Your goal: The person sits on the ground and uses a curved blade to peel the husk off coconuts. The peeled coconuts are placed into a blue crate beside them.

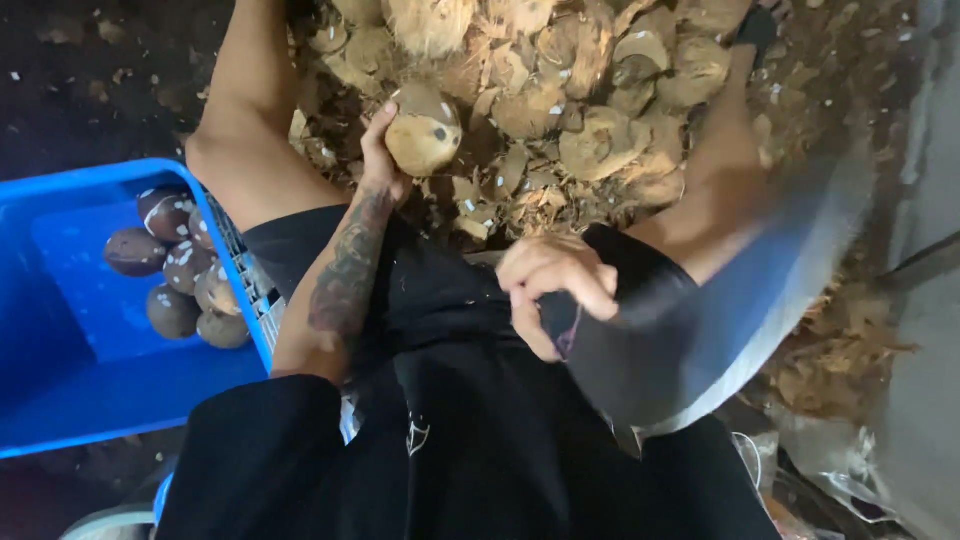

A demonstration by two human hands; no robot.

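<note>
Coconut steadied over husk pile, blade in other hand.
L hand [378, 160] fingers wrapped round coconut [424, 131] btwn knees; looks hard, heavy, round, prob slippy, so cup from side. R hand [553, 288] fist closed on blurred machete [760, 290].

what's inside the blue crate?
The blue crate holds a cluster of dark brown husked coconuts with white flecks, piled against its right wall; the rest shows bare blue floor. The person's knee covers the far right corner, so anything there is hidden.

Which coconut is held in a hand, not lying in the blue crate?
The pale tan coconut, gripped by the left hand above the husk pile; the others are darker brown.
</note>
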